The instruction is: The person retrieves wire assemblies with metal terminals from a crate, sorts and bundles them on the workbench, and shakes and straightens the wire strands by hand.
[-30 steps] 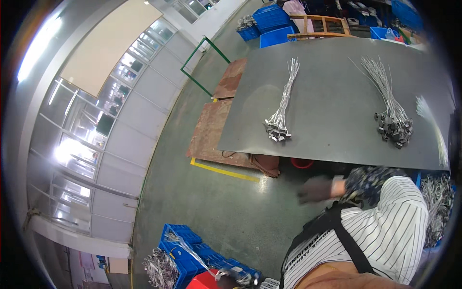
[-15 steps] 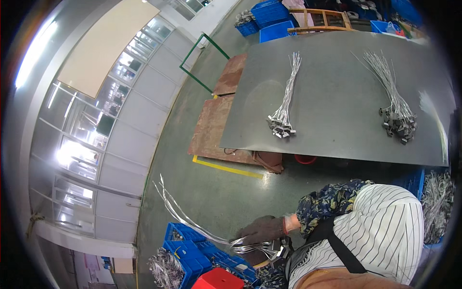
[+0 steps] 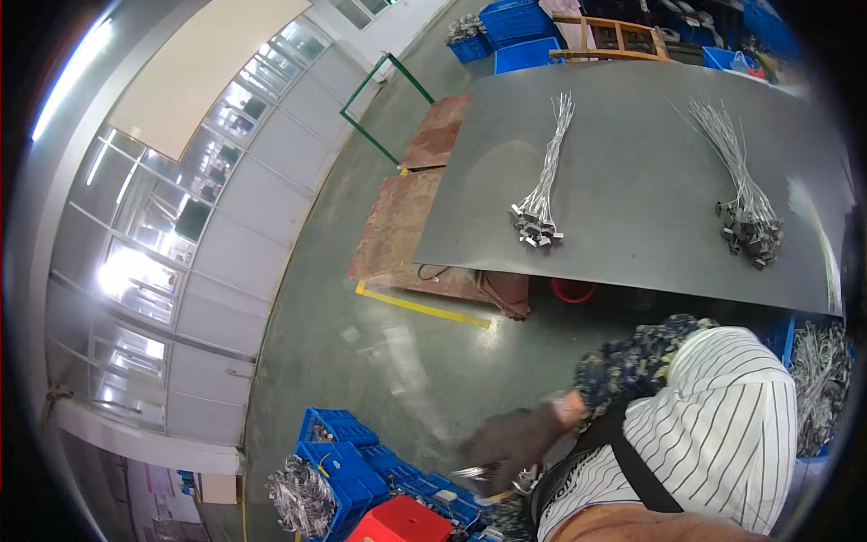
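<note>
My right hand point(image 3: 513, 443), in a dark work glove and blurred, bends over a bundle of silvery wires point(image 3: 470, 472) low in the middle. The free ends of the wires smear into a pale streak up and to the left. My left hand is mostly hidden beneath the right one and the bundle; only its patterned sleeve point(image 3: 506, 518) shows clearly, so its fingers cannot be read. On the grey table lie two similar bundles with dark connector ends, one at the middle point(image 3: 545, 194) and one at the right point(image 3: 748, 203).
Blue crates point(image 3: 348, 483) stand low at the left beside a red plastic stool point(image 3: 402, 521), with a heap of silvery wires point(image 3: 302, 495) next to them. The grey table point(image 3: 632, 135) spans the upper right. Left of it is a reddish board platform point(image 3: 388, 226). More wires fill a crate point(image 3: 820, 388) at the right.
The wire bundle's free ends, sharp before, have swung upward and now blur. My right hand has shifted slightly right. The whole view has tilted a little.
</note>
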Motion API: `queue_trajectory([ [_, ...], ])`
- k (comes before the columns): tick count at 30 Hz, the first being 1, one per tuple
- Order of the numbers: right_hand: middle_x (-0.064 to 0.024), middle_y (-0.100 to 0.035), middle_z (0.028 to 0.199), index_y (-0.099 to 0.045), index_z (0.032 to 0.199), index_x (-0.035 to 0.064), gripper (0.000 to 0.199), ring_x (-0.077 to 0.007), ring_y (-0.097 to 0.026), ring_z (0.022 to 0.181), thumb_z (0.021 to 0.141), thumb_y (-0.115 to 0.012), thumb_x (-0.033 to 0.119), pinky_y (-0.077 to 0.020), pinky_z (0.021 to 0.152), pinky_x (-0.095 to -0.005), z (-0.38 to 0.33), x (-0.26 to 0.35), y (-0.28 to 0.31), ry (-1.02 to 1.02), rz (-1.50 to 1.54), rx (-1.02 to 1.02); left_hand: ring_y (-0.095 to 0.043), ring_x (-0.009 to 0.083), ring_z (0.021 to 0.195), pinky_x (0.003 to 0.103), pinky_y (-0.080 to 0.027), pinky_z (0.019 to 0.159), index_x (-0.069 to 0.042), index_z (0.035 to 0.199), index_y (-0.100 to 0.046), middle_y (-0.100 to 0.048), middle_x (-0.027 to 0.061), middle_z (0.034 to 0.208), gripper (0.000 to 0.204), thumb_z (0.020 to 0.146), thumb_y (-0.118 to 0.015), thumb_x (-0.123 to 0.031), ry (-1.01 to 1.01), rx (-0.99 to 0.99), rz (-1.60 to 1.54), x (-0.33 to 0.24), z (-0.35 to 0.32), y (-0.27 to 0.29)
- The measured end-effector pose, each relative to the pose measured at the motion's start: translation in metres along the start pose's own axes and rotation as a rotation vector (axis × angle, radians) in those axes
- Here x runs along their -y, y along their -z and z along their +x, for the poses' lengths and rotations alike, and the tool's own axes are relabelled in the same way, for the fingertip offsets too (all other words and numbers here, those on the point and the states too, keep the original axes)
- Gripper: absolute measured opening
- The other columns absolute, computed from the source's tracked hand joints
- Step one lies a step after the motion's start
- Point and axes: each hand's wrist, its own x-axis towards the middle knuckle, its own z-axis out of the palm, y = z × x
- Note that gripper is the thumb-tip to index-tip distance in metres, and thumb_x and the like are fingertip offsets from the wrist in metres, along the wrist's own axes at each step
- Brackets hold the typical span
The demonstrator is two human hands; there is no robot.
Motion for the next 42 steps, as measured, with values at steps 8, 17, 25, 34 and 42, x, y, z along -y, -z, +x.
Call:
queue_trajectory([
  [8, -0.0201, -0.067, 0.094, -0.066, 0.105, 0.0046, 0.037, -0.0277, -0.067, 0.086, 0.098, -0.054, 0.038, -0.0513, 0.073, -0.0406, 0.01, -0.001, -0.02, -0.178, 0.03, 0.108, -0.065, 0.0346, 0.064, 0.046, -0.051, 0.062, -0.003, 0.084, -0.07, -0.068, 0.0149, 0.072, 0.03, 0.093, -0.064, -0.031, 0.191, -0.151, 0.033, 0.047, 0.024, 0.024],
  [17, -0.0162, -0.07, 0.099, -0.068, 0.106, 0.0059, 0.042, -0.0322, -0.068, 0.092, 0.088, -0.062, 0.044, -0.0511, 0.076, -0.0457, -0.127, 0.0, 0.066, -0.759, -0.317, 0.045, -0.065, 0.0352, 0.064, 0.046, -0.05, 0.061, -0.004, 0.084, -0.069, -0.067, 0.015, 0.072, 0.029, 0.093, -0.063, -0.031, 0.224, -0.021, 0.131, 0.086, -0.015, 0.021],
  [25, -0.0188, -0.068, 0.115, -0.058, 0.128, 0.0089, 0.061, -0.0329, -0.066, 0.104, 0.083, -0.065, 0.049, -0.0494, 0.088, -0.0411, -0.04, -0.032, 0.011, -0.554, -0.202, -0.164, -0.065, 0.0358, 0.064, 0.047, -0.05, 0.061, -0.005, 0.084, -0.068, -0.067, 0.0151, 0.072, 0.028, 0.094, -0.061, -0.03, 0.053, -0.026, -0.16, -0.004, 0.034, -0.012],
  [34, -0.0208, -0.067, 0.105, -0.062, 0.123, 0.0044, 0.04, -0.036, -0.064, 0.101, 0.094, -0.058, 0.031, -0.048, 0.09, -0.0438, -0.02, -0.064, -0.022, -0.429, -0.325, 0.224, -0.064, 0.0364, 0.063, 0.048, -0.05, 0.06, -0.005, 0.084, -0.067, -0.067, 0.0152, 0.072, 0.028, 0.095, -0.06, -0.03, -0.075, 0.184, -0.191, -0.03, 0.029, -0.013],
  [42, -0.0182, -0.067, 0.103, -0.061, 0.11, 0.0077, 0.032, -0.0371, -0.065, 0.094, 0.088, -0.059, 0.03, -0.0505, 0.081, -0.0453, 0.009, 0.009, 0.024, -0.193, -0.243, 0.281, -0.064, 0.037, 0.063, 0.048, -0.049, 0.06, -0.006, 0.084, -0.066, -0.066, 0.0153, 0.072, 0.027, 0.096, -0.059, -0.029, -0.011, 0.17, -0.136, -0.007, 0.011, -0.007],
])
